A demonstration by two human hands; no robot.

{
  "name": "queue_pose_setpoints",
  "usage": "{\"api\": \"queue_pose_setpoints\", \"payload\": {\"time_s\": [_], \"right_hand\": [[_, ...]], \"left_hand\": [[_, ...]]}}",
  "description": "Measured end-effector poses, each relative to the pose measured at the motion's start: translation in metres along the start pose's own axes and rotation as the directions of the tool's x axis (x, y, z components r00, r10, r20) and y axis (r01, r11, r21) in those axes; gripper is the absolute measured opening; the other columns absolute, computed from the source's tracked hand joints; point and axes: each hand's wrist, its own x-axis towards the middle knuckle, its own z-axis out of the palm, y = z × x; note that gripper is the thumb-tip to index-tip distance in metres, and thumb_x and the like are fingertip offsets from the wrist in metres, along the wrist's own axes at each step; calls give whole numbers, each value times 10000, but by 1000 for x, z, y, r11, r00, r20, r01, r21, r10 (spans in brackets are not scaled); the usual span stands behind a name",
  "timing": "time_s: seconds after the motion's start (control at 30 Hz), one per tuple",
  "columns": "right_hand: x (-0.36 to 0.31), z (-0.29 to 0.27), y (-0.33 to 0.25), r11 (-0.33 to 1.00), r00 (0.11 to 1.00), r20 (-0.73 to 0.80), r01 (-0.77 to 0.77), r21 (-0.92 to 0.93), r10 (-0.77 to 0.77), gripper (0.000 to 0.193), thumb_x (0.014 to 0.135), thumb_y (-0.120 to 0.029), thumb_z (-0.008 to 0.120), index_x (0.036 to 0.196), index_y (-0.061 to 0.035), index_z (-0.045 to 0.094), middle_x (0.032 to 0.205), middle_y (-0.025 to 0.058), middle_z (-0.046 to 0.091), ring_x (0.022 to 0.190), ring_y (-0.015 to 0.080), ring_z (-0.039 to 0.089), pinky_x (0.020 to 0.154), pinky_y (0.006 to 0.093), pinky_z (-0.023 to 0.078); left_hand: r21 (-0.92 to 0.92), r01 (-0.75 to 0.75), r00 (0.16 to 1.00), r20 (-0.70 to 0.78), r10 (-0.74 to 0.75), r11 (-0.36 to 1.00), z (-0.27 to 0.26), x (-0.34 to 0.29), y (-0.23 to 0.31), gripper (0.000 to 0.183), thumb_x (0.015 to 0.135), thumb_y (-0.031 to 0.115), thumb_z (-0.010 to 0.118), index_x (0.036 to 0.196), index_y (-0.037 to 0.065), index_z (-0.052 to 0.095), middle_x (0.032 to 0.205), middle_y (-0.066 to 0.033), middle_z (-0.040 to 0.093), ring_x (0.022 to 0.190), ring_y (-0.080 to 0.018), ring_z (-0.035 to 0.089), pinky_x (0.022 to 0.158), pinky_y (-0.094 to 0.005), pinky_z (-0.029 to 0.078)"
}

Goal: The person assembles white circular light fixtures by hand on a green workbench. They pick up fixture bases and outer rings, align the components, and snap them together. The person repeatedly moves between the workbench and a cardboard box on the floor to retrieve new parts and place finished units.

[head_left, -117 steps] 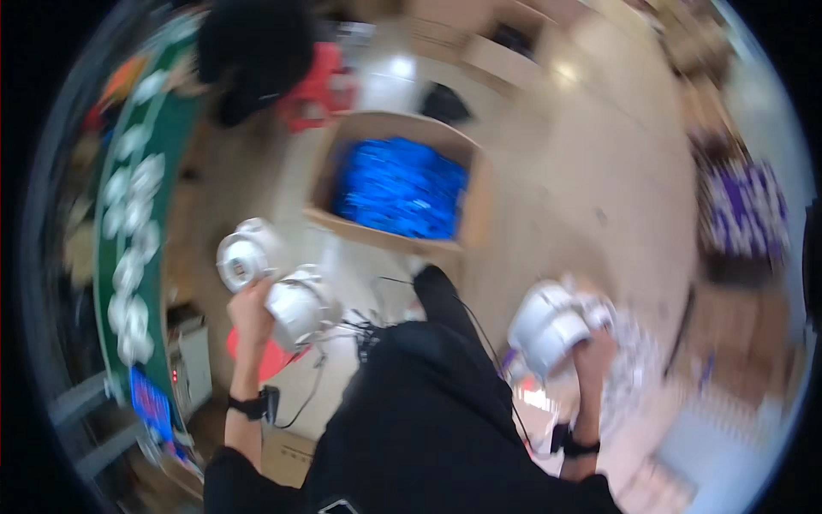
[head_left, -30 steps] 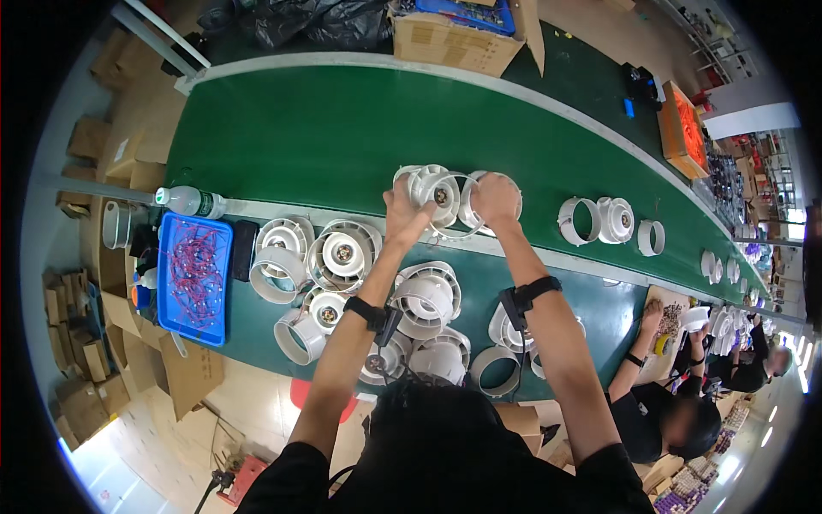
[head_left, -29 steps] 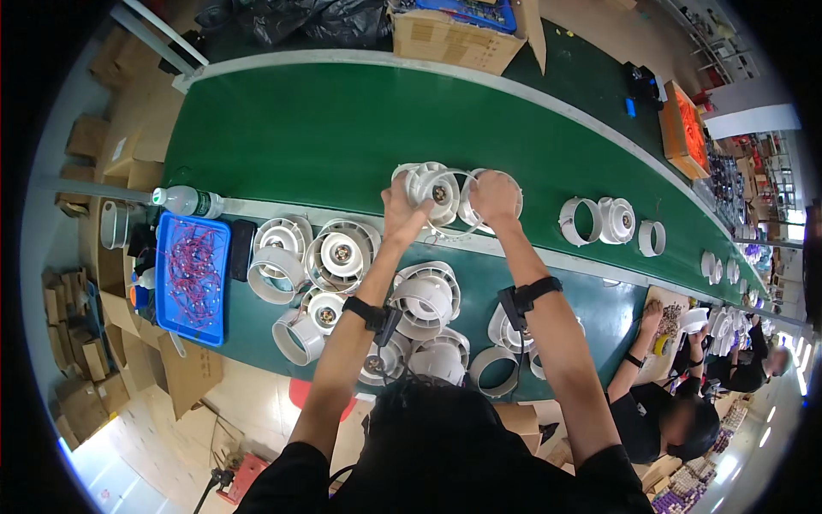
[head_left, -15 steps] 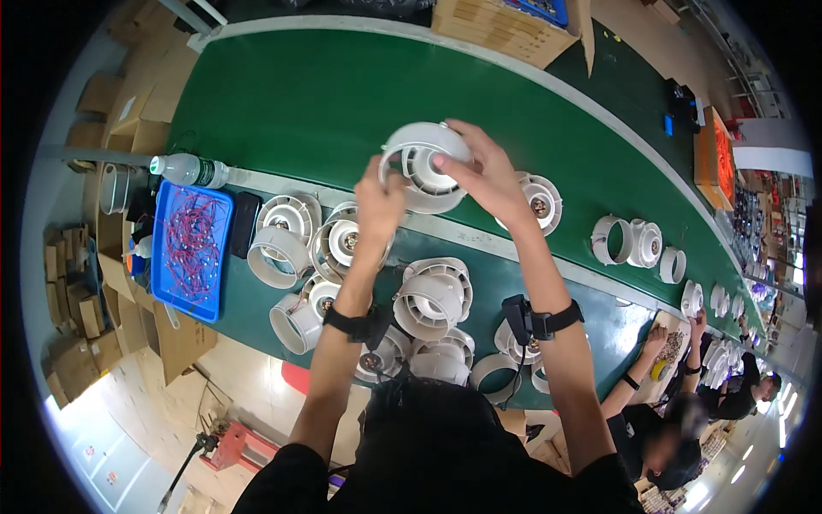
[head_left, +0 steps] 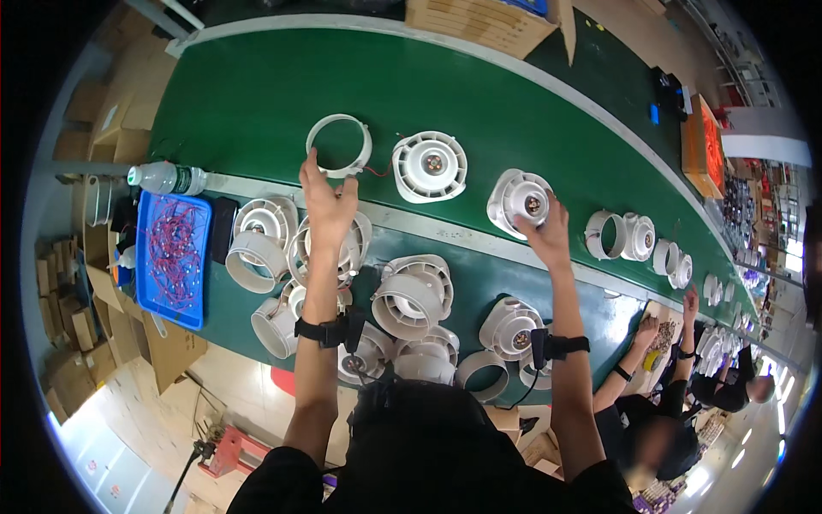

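Note:
My left hand [head_left: 329,204] is by a white plastic ring [head_left: 366,152] on the green belt, thumb and fingers apart, fingertips at its near rim. A thin red wire runs from the ring's side toward a white round vented housing [head_left: 417,177], which lies face up with small copper-coloured parts in its centre. Further right, my right hand [head_left: 548,233] has its fingers and thumb around the near right edge of a similar white housing [head_left: 507,199], slightly tilted on the belt. The underside of that housing is hidden.
Several white rings and housings stand on the nearer green bench [head_left: 467,287]. At left are a blue tray [head_left: 204,278] of red wires, a dark box [head_left: 222,230] and a plastic bottle [head_left: 160,178]. Further housings [head_left: 639,238] line the belt toward a co-worker's hands [head_left: 646,332].
The white ring and housing, held together in both hands before, now rest apart on the belt. My left hand has moved left; my right hand has moved right and down to another housing.

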Motion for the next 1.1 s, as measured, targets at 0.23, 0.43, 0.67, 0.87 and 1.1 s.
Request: {"api": "queue_pose_setpoints", "payload": {"time_s": [0.23, 0.43, 0.67, 0.87, 1.1], "right_hand": [[-1, 15, -7, 980, 985, -53, -171, -97, 166, 952, 587, -404, 862, 1371, -207, 360, 1438, 283, 277, 1298, 492, 338, 985, 540, 405], [0, 4, 7, 968, 966, -82, -247, -34, 244, 912, 600, -420, 849, 1345, -184, 378, 1405, 285, 338, 1326, 484, 303, 1028, 537, 355], [-55, -17, 38, 997, 989, -142, 23, -73, -34, 608, 799, -198, 701, 1340, -87, 446, 1387, 303, 387, 1269, 479, 381, 988, 513, 397], [-154, -75, 10, 965, 987, 7, -155, 210, 158, 224, 839, -68, 617, 1056, -14, 617, 1142, 198, 607, 960, 326, 629, 702, 367, 528], [-266, -101, 2, 901, 828, 413, -432, 41, 379, 180, 860, -183, 620, 881, -23, 701, 678, 162, 658, 652, 307, 658, 634, 380, 520]], "left_hand": [[62, -296, 901, 350, 257, 953, 19, -34, 38, 313, 810, 34, 601, 1122, 19, 585, 1125, -172, 595, 1061, -329, 573, 864, -405, 518], [249, -705, 660, 573, 486, 664, 66, -44, 8, 484, 788, 47, 610, 1259, 148, 562, 1411, -129, 435, 1253, -364, 444, 996, -454, 441], [417, -821, 570, 626, 532, 390, 128, -49, -5, 663, 721, 37, 641, 1332, 253, 503, 1503, -31, 304, 1406, -294, 256, 1049, -557, 348], [515, -722, 692, 550, 468, 463, 120, -46, -1, 672, 690, 59, 691, 1305, 271, 521, 1507, -25, 293, 1418, -288, 228, 1047, -552, 337], [703, -567, 822, 446, 354, 430, 80, -15, -28, 706, 724, 163, 680, 1383, 283, 457, 1541, -59, 260, 1433, -322, 212, 1089, -586, 284]]}}
